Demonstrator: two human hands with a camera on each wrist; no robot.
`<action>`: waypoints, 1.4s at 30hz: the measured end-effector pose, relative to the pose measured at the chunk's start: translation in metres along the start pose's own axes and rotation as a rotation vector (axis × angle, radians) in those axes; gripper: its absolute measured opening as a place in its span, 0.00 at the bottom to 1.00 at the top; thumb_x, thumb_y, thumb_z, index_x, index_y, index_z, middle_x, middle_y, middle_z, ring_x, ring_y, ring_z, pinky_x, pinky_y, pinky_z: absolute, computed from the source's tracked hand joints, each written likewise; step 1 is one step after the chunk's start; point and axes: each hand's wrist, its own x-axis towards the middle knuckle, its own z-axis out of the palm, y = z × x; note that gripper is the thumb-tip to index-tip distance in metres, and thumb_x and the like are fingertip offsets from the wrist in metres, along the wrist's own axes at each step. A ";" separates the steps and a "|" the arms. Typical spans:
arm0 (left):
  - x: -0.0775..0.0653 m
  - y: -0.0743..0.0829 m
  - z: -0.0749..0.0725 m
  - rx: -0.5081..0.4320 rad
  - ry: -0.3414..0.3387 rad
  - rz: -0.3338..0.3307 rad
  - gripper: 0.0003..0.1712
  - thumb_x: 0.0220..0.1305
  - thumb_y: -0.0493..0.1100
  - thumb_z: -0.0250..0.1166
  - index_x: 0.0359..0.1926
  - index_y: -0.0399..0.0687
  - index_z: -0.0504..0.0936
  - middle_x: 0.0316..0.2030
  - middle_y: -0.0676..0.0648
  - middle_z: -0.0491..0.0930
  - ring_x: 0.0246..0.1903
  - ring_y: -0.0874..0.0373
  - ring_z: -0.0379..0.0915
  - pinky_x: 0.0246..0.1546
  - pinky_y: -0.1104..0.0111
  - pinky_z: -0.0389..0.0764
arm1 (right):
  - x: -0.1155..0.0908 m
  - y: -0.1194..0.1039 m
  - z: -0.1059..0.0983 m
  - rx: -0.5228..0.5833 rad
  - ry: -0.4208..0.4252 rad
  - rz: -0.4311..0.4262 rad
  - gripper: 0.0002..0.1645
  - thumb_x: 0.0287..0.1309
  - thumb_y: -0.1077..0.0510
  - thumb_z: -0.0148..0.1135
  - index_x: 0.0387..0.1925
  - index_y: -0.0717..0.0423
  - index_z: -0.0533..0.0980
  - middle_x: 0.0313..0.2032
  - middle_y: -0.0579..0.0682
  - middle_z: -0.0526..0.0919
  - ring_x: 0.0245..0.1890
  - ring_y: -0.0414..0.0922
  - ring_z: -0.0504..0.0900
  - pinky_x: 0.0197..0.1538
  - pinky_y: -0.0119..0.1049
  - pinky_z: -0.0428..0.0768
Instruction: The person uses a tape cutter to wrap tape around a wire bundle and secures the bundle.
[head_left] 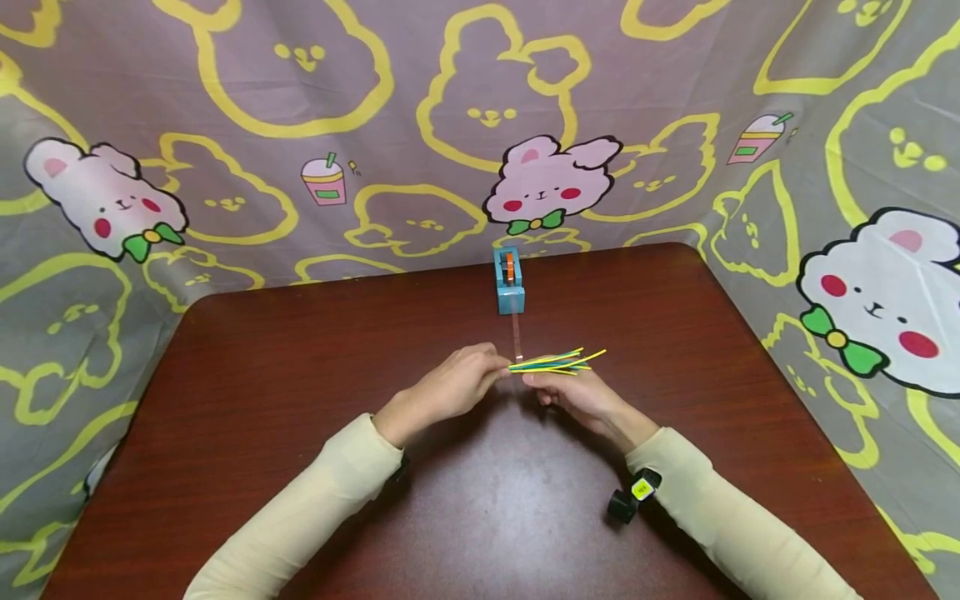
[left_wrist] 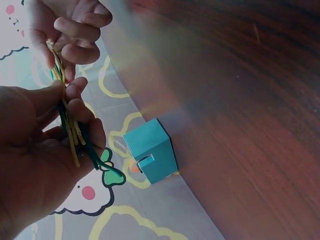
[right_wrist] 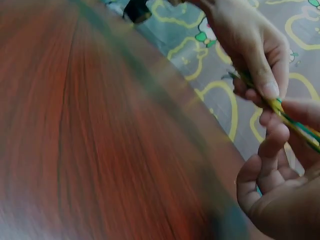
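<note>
A bundle of thin yellow and green wires (head_left: pixel 551 364) is held above the table between both hands. My left hand (head_left: pixel 468 375) pinches it at its left end in the head view. On the other side, my right hand (head_left: pixel 573 396) grips the bundle with thumb and fingers, and the loose wire ends fan out to the right over it. Both hands, left (left_wrist: pixel 45 145) and right (left_wrist: pixel 75 30), meet closely along the wires in the left wrist view. A narrow translucent strip of tape (head_left: pixel 516 333) runs from the blue tape dispenser (head_left: pixel 512 298) toward the bundle.
The dispenser, with an orange roll core (head_left: pixel 510 268), stands near the back edge of the dark brown wooden table (head_left: pixel 300 375). Patterned fabric (head_left: pixel 420 83) hangs behind and along both sides. A small black device (head_left: pixel 621 506) is at the right wrist.
</note>
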 end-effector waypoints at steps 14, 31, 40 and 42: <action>-0.002 0.000 0.001 -0.021 0.027 0.002 0.09 0.72 0.37 0.62 0.47 0.39 0.87 0.30 0.51 0.76 0.31 0.59 0.71 0.35 0.68 0.76 | 0.012 0.001 -0.027 -0.337 -0.204 -0.272 0.22 0.64 0.67 0.64 0.60 0.67 0.76 0.42 0.67 0.81 0.24 0.46 0.73 0.29 0.38 0.73; -0.006 -0.005 0.005 0.015 0.130 0.051 0.10 0.72 0.36 0.62 0.48 0.40 0.87 0.31 0.51 0.75 0.31 0.60 0.70 0.34 0.70 0.75 | 0.025 -0.024 -0.068 -0.463 -0.545 -0.032 0.31 0.65 0.67 0.63 0.68 0.66 0.67 0.45 0.68 0.83 0.37 0.53 0.83 0.40 0.39 0.82; -0.007 -0.008 0.009 0.063 0.218 0.127 0.07 0.69 0.34 0.65 0.45 0.40 0.86 0.29 0.51 0.74 0.30 0.59 0.71 0.33 0.70 0.75 | 0.059 -0.050 -0.072 -0.354 -0.420 0.413 0.41 0.77 0.34 0.39 0.55 0.66 0.80 0.42 0.66 0.85 0.32 0.51 0.84 0.32 0.39 0.82; -0.006 -0.008 0.010 0.083 0.232 0.146 0.06 0.68 0.34 0.65 0.44 0.41 0.86 0.29 0.51 0.73 0.30 0.58 0.71 0.34 0.69 0.75 | 0.063 -0.054 -0.068 -0.380 -0.491 0.469 0.43 0.77 0.33 0.36 0.54 0.67 0.80 0.41 0.66 0.85 0.33 0.51 0.84 0.32 0.39 0.82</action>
